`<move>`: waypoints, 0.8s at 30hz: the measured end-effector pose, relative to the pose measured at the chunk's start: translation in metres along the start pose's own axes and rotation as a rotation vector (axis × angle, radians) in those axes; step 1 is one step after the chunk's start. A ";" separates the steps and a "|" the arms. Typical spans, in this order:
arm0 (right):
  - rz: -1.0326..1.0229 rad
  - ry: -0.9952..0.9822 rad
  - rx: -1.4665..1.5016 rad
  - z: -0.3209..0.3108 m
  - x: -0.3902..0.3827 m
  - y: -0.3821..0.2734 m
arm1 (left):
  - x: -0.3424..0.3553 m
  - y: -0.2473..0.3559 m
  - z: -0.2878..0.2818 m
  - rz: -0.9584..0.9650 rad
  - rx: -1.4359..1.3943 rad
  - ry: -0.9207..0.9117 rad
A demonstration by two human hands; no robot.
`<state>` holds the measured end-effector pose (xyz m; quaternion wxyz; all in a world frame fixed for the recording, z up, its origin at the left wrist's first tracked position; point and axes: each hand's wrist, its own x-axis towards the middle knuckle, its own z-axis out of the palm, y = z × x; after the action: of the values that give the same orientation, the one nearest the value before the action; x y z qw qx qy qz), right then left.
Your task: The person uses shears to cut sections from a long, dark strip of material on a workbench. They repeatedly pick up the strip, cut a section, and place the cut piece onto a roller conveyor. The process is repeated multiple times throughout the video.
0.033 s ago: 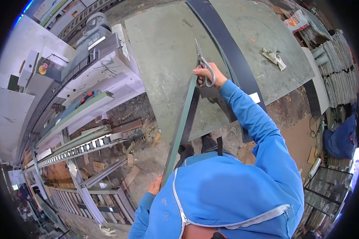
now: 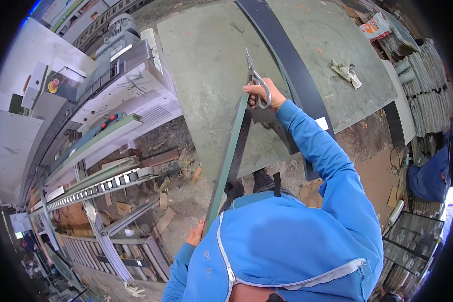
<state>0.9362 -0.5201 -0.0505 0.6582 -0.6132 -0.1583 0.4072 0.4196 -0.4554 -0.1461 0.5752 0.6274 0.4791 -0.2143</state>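
Note:
My right hand point(image 2: 266, 94) is closed round the handles of metal scissors point(image 2: 251, 69), whose pointed blades aim away from me. The same hand touches the far end of a long, narrow strip of board point(image 2: 227, 157) with a green edge and a dark face. This strip slants back toward my body. My left hand point(image 2: 195, 234) grips its near part low on the left, with the fingers partly hidden along the edge. Just right of the scissors lies a long dark panel point(image 2: 299, 70) on a large greenish sheet point(image 2: 206, 55).
At the left stands a machine point(image 2: 151, 90) with a red button point(image 2: 54, 85) and a roller rail point(image 2: 105, 190). A work glove point(image 2: 346, 74) lies on the sheet. Stacked grey material point(image 2: 425, 85) and a printed bag point(image 2: 375, 27) are at the right. Scraps litter the floor.

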 end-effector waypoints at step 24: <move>-0.562 -0.007 -1.519 -0.061 -0.037 -0.008 | 0.009 -0.070 0.021 -0.002 0.089 -0.192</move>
<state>0.9595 -0.5879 -0.0440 0.1393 -0.8287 -0.5420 0.0098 0.3701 -0.4797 -0.1951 0.5899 0.6284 0.4122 -0.2952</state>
